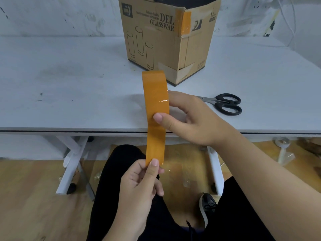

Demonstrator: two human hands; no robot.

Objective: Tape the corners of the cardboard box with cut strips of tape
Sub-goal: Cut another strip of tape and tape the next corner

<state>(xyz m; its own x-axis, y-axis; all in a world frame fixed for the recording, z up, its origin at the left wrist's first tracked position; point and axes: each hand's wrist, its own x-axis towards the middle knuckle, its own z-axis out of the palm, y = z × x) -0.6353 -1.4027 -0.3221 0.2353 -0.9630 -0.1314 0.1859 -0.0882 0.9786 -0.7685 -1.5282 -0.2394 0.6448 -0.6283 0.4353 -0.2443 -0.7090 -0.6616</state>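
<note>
An open cardboard box (156,40) printed with glassware drawings stands at the back of the white table (69,84). An orange tape strip (185,22) wraps its upper front corner. My right hand (192,119) grips an orange tape roll (155,91) seen edge-on, thumb on its face, above the table's front edge. A pulled length of tape (155,145) hangs down from the roll. My left hand (144,181) pinches the free end between thumb and fingers, below the table edge over my lap.
Black-handled scissors (224,103) lie on the table to the right of my right hand. Under the table are white legs (73,164), a wooden floor, my dark trousers and a shoe (207,207). A white roll (282,142) lies on the floor at the right.
</note>
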